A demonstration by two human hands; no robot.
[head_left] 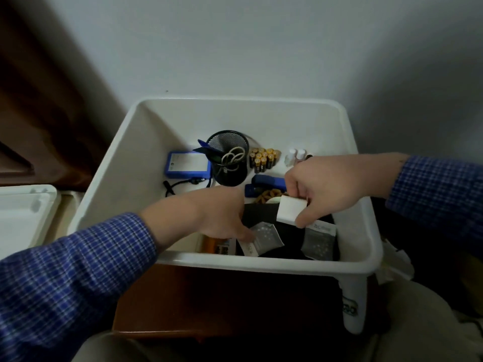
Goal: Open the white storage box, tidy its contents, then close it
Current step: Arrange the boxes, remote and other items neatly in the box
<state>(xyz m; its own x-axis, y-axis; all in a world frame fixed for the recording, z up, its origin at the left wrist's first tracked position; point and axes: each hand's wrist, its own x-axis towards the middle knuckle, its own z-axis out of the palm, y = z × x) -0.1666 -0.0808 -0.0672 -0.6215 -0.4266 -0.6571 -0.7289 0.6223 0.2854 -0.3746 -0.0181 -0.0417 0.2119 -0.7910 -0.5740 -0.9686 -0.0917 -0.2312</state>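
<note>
The white storage box (360,246) stands open on a brown wooden surface, lid off. My right hand (332,184) pinches a small white packet (290,209) just above the box's near right part. My left hand (222,212) reaches down into the near side, its fingertips on a small clear zip bag (264,237) that lies on a black sheet (285,246); whether it grips the bag is hidden. A second clear bag (317,242) lies to the right.
Further back in the box are a black mesh cup with scissors (230,158), a blue case (188,164) with a black cable, batteries (264,158), a blue stapler (266,184), rubber bands and small bottles (295,155). The white lid (23,218) lies at the left.
</note>
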